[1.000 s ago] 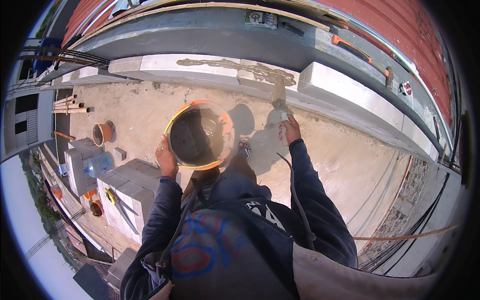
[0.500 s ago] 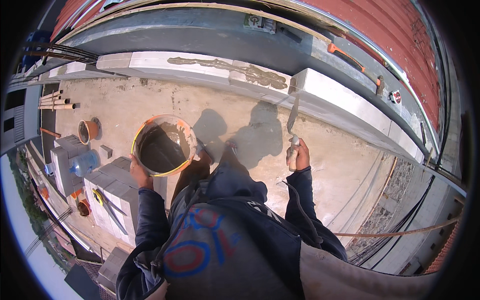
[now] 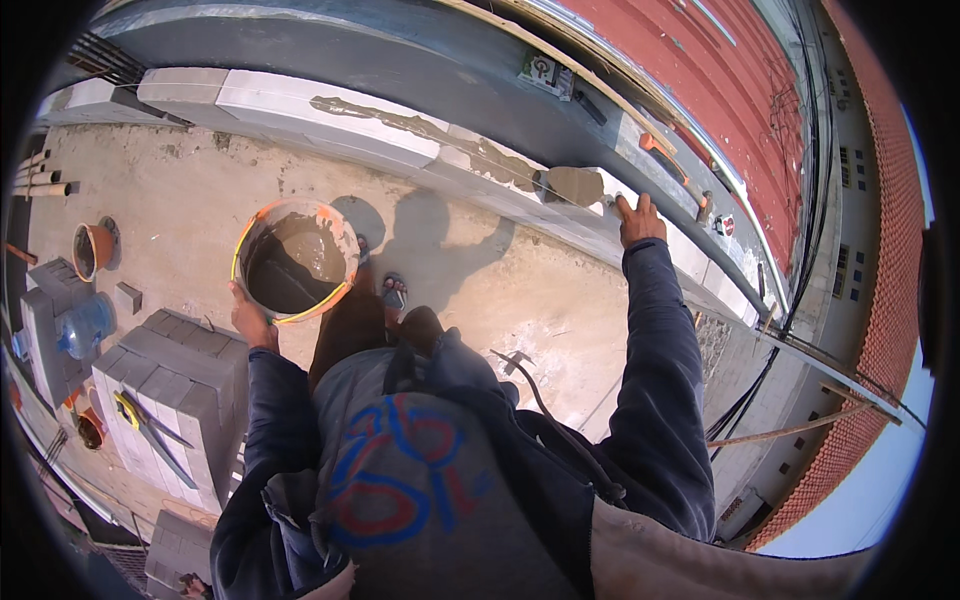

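An orange bucket [image 3: 355,243] with a yellow-edged rim and wet grey mortar [image 3: 285,265] inside is held by my left hand [image 3: 252,316], closed on its near left side. My right hand [image 3: 642,222] reaches out to the low wall of pale blocks [image 3: 330,125], closed round the handle of a trowel, which it mostly hides. The trowel blade [image 3: 574,186], grey like mortar, lies at the wall top beside the end of a mortar strip [image 3: 420,130]. A thin string runs along the wall.
Stacked blocks [image 3: 165,350] carrying a yellow-handled saw [image 3: 150,430] stand at my left. Beyond them are a clear blue water bottle [image 3: 88,325] and a small orange bucket [image 3: 92,250]. An orange-handled tool [image 3: 665,160] lies on the ledge behind the wall.
My right hand has moved forward and right with the trowel, from above the floor to the wall top. The view has shifted right; my left hand still holds the bucket.
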A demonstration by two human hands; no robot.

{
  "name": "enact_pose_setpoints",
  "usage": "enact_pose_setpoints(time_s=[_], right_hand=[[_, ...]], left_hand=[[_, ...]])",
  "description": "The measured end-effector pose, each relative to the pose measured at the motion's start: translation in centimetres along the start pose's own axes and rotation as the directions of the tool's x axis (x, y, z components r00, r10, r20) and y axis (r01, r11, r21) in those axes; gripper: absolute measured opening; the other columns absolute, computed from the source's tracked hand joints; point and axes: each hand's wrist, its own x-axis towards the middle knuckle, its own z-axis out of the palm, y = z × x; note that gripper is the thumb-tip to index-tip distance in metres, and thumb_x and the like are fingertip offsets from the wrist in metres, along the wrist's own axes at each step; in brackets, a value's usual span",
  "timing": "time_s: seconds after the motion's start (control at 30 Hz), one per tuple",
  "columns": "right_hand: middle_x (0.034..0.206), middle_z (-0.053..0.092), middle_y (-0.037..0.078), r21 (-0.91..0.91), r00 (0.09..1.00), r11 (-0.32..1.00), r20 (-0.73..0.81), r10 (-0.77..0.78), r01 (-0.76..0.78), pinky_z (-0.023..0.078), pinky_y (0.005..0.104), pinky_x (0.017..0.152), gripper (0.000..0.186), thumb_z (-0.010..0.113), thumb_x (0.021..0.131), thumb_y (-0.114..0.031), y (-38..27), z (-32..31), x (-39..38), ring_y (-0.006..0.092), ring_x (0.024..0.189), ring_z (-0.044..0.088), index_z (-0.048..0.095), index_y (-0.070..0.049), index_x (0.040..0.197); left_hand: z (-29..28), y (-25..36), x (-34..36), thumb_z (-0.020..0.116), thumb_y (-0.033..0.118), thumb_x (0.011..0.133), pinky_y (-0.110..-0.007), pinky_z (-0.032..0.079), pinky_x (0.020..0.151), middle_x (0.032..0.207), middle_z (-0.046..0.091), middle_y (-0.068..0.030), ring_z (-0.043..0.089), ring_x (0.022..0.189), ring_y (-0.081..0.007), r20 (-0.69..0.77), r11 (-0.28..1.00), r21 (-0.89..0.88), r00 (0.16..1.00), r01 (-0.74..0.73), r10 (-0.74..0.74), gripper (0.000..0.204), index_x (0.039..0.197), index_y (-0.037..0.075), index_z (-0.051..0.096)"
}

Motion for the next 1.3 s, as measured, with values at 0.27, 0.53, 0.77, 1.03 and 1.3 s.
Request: enact_pose_setpoints(time_s=[0.27, 0.53, 0.77, 1.03, 1.3], right_hand=[[0.120, 0.056, 0.012, -0.242, 0.993, 0.970, 0.120, 0.018, 0.011, 0.062, 0.0488, 0.085, 0.037, 0.052, 0.106, -0.020, 3.1, -2.1, -0.2, 0.0338, 0.111, 0.068, 0.059, -0.040, 0.136], [0.143, 0.057, 0.026, -0.006, 0.959, 0.992, 0.252, 0.126, -0.129, 0.061, 0.0537, 0.090, 0.058, 0.071, 0.089, -0.018, 6.9, -12.2, -3.7, 0.0450, 0.116, 0.069, 0.050, -0.024, 0.142], [0.126, 0.075, 0.015, 0.126, 0.908, 0.991, 0.410, -0.083, 0.033, 0.056, 0.0499, 0.102, 0.040, 0.061, 0.100, -0.047, -4.2, -14.2, 4.3, 0.0375, 0.117, 0.071, 0.071, -0.028, 0.134], [0.123, 0.077, 0.015, -0.245, 0.869, 0.958, 0.495, -0.007, 0.147, 0.057, 0.0484, 0.102, 0.045, 0.060, 0.100, -0.042, -4.9, -12.2, 8.4, 0.0350, 0.116, 0.073, 0.070, -0.021, 0.138], [0.119, 0.077, 0.017, -0.326, 0.956, 0.929, 0.282, -0.078, 0.172, 0.060, 0.0481, 0.094, 0.042, 0.060, 0.098, -0.033, 4.9, -23.5, -4.7, 0.0343, 0.110, 0.075, 0.071, -0.015, 0.134]], left_hand=[[-2.5, 1.2, 5.2, 0.057, 0.069, 0.102, -0.038, 0.043, 0.048, 0.103, 0.073, -0.0094, 0.067, 0.080, -0.0189, -0.144, 0.981, 0.111, 0.979, 0.161, -0.145, 0.077, 0.121, -0.004, 0.071], [-6.5, -0.5, 11.2, 0.062, 0.064, 0.102, -0.039, 0.060, 0.087, 0.115, 0.074, -0.0188, 0.073, 0.097, -0.0253, -0.260, 0.995, 0.033, 0.962, 0.096, -0.084, 0.079, 0.120, -0.013, 0.068], [-8.3, -0.6, 10.5, 0.060, 0.061, 0.105, -0.040, 0.059, 0.088, 0.117, 0.074, -0.0187, 0.072, 0.099, -0.0267, -0.307, 0.997, -0.067, 0.950, 0.037, -0.056, 0.079, 0.124, -0.016, 0.066], [-11.9, -2.4, 5.3, 0.055, 0.064, 0.105, -0.038, 0.059, 0.081, 0.125, 0.072, -0.0152, 0.072, 0.102, -0.0249, -0.324, 0.987, -0.158, 0.946, -0.030, -0.023, 0.080, 0.131, -0.011, 0.066], [-7.1, -4.9, -3.7, 0.057, 0.060, 0.106, -0.037, 0.059, 0.077, 0.115, 0.073, -0.0142, 0.072, 0.094, -0.0226, -0.231, 0.978, -0.189, 0.963, 0.091, -0.135, 0.074, 0.125, -0.010, 0.067]])
